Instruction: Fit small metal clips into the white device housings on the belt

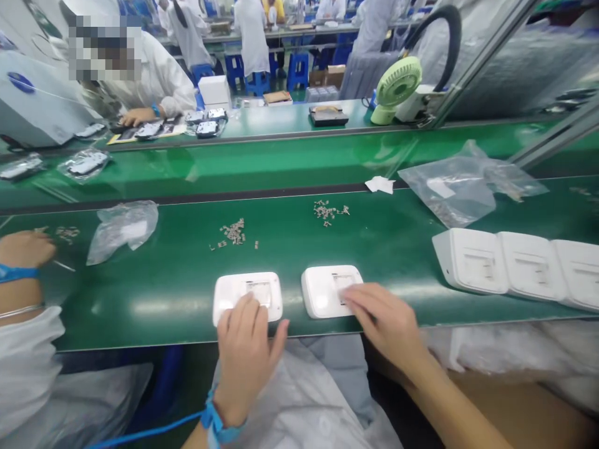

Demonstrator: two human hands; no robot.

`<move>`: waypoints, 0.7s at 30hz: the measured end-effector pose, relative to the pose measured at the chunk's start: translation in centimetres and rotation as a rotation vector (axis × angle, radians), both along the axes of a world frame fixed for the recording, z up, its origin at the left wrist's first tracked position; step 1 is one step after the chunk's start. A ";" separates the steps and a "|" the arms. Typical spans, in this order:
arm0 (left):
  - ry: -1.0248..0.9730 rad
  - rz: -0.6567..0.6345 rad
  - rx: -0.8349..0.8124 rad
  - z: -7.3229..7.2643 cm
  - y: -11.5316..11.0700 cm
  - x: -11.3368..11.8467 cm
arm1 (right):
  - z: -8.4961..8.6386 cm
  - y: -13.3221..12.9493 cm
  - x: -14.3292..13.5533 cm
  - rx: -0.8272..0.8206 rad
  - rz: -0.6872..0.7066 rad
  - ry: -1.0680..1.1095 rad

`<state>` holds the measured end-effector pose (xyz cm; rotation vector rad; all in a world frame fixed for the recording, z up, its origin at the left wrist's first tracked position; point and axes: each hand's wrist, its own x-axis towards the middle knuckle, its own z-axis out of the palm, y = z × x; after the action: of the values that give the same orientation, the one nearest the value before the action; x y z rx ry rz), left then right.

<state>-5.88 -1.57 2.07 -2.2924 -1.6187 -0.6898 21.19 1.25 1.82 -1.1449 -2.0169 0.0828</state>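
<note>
Two white plastic housings lie side by side at the table's near edge, each with a rectangular recess. Over the left housing (227, 285) is my left hand (248, 349), its fingertips at the recess and its thumb spread apart. My right hand (386, 318) reaches the right housing (322, 293) from the right, thumb and fingers drawn together at the recess. Whatever they pinch is too small or blurred to make out. Beyond the housings lie a left pile of small metal pieces (234, 232) and a right pile of small metal pieces (324, 212).
Several similar white housings (480, 262) stand in a row at the right. Clear plastic bags (461, 187) lie behind them, another bag (124, 229) at the left. A co-worker's hand (25, 249) is at the far left. A green fan (397, 84) stands across the divider.
</note>
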 end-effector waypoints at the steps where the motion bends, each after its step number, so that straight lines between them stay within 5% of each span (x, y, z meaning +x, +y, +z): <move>1: 0.013 -0.005 0.008 0.0 0.1 -1.0 | -0.7 -0.9 -0.7 0.056 -0.009 -0.038; 5: 0.065 -0.173 -0.101 0.7 1.2 -4.9 | -2.1 -2.8 -5.0 0.188 -0.165 -0.204; 8: 0.122 -0.388 -0.328 2.3 2.3 -7.5 | -1.3 -2.6 -8.9 0.121 -0.251 -0.230; 11: 0.144 -0.419 -0.477 3.7 2.9 -9.0 | -0.1 -1.5 -11.5 0.023 -0.279 -0.171; 16: 0.022 -0.165 -0.421 2.6 1.5 -7.7 | 0.5 0.3 -13.7 -0.161 -0.320 -0.006; 21: -0.191 0.355 -0.157 -0.3 -0.3 -2.8 | 0.9 0.3 -16.3 -0.299 -0.232 0.106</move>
<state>-8.69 -1.83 1.76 -2.0031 -2.1670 -0.7316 4.92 1.58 2.76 -1.5212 -1.8050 0.3290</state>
